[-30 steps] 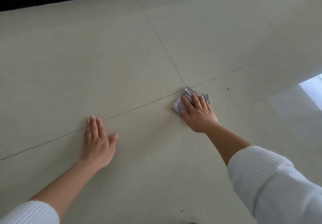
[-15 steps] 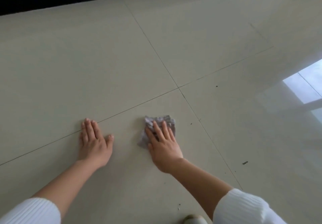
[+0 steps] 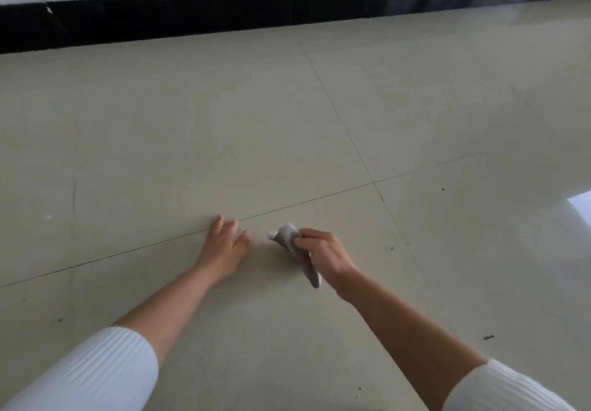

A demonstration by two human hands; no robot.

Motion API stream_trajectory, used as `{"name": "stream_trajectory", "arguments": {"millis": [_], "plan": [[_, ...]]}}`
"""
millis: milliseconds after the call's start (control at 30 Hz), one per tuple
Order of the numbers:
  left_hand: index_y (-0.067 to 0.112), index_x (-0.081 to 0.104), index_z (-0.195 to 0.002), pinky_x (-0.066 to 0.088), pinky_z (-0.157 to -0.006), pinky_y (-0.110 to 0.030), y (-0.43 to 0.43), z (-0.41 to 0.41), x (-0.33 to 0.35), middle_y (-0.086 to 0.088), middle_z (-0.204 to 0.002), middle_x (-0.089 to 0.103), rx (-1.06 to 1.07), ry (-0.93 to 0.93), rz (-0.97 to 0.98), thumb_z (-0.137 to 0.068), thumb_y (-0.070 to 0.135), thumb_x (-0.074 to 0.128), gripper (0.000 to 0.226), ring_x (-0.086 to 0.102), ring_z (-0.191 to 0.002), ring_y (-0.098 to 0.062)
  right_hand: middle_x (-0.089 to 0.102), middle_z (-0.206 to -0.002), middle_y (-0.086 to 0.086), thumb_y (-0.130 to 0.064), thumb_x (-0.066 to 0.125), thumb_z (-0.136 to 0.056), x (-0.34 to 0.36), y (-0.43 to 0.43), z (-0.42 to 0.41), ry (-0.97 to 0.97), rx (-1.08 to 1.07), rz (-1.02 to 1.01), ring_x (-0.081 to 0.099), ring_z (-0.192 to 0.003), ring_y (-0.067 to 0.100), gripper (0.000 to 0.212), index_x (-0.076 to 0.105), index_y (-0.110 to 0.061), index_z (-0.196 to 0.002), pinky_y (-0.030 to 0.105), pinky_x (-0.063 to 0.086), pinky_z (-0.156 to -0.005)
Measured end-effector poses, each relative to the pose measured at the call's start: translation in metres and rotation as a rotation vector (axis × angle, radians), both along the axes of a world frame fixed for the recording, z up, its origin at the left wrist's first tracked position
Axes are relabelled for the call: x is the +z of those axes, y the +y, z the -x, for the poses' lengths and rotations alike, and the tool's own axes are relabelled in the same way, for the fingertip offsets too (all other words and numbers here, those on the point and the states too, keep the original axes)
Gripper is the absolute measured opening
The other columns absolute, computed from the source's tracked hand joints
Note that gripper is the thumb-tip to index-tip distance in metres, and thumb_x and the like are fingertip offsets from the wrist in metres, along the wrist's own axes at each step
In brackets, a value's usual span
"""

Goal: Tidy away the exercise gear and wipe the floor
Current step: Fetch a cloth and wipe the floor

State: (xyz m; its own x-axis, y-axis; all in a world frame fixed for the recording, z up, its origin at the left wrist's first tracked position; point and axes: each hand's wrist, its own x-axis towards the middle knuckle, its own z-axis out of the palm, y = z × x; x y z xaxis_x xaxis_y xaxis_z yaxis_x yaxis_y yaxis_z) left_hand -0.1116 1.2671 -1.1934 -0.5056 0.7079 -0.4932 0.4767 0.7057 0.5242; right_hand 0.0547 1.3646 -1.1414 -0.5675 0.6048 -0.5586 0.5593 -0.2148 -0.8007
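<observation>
Part of the cloth is hidden under the right hand, which pinches it; it is grey and bunched, and whether it touches the floor is unclear. The left hand lies flat and relaxed on glossy beige tiles, well short of the floor's far edge and its black skirting. The ribbed white sleeves are cut off.

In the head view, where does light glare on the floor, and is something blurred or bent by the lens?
Head view: a bright white glare lies on the glossy floor at the right edge; head view: the whole frame is soft, the cloth and the right hand a little smeared; head view: the black skirting runs tilted, with no clear bowing.
</observation>
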Motion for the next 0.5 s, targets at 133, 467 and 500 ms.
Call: {"name": "stream_trajectory", "arguments": {"millis": [133, 467, 500], "plan": [[0.004, 0.057, -0.084, 0.038, -0.087, -0.034, -0.009, 0.015, 0.029, -0.022, -0.103, 0.062, 0.168, -0.139, -0.123, -0.101, 0.024, 0.035, 0.034, 0.055, -0.112, -0.03, 0.066, -0.105, 0.014, -0.02, 0.048, -0.091, 0.031, 0.02, 0.015, 0.097, -0.322, 0.454, 0.062, -0.099, 0.032, 0.032, 0.065, -0.001, -0.111, 0.046, 0.047, -0.092], [0.015, 0.06, -0.075, 0.032, -0.061, -0.029, -0.08, 0.026, 0.285, -0.009, -0.074, 0.056, 0.81, -0.516, -0.118, -0.073, 0.027, 0.059, 0.011, 0.048, -0.07, -0.02, 0.065, -0.116, 0.026, -0.01, 0.06, -0.086, 0.298, -0.024, 0.07, 0.005, -0.076, 0.55, 0.063, -0.107, 0.042, 0.028, 0.065, 0.003, -0.111, 0.053, 0.052, -0.089], [0.016, 0.056, -0.068, 0.029, -0.058, -0.029, -0.089, 0.024, 0.317, -0.008, -0.066, 0.051, 0.859, -0.541, -0.111, -0.07, 0.025, 0.059, 0.01, 0.043, -0.064, -0.019, 0.065, -0.114, 0.029, -0.003, 0.06, -0.084, 0.33, -0.032, 0.076, -0.064, -0.041, 0.489, 0.063, -0.103, 0.045, 0.028, 0.063, 0.006, -0.11, 0.056, 0.052, -0.087]]}}
